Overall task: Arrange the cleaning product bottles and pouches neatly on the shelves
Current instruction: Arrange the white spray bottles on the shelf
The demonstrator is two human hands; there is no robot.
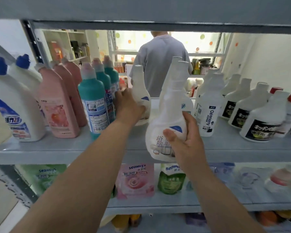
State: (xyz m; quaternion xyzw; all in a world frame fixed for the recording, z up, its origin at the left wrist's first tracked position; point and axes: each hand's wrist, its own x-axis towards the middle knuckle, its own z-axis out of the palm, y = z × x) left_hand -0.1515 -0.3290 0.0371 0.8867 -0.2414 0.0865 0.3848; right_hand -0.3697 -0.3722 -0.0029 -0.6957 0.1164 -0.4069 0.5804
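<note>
While the left hand [128, 105] curled its fingers round the body of the rear white bottle [140, 91] — upright on the shelf [65, 148], just right of the teal bottles [93, 105] — the right hand [186, 140] gripped the front white bottle [165, 121], thumb across its label, fingers wrapped behind. That bottle was held at the shelf's front edge, leaning slightly, left of the Oil enemy bottle [208, 110]. Pouches [136, 179] stood on the lower shelf [175, 201].

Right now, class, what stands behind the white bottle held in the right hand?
At least one similar white bottle stands on the shelf behind the held bottle; a shoulder and neck show, the rest is covered.
</note>
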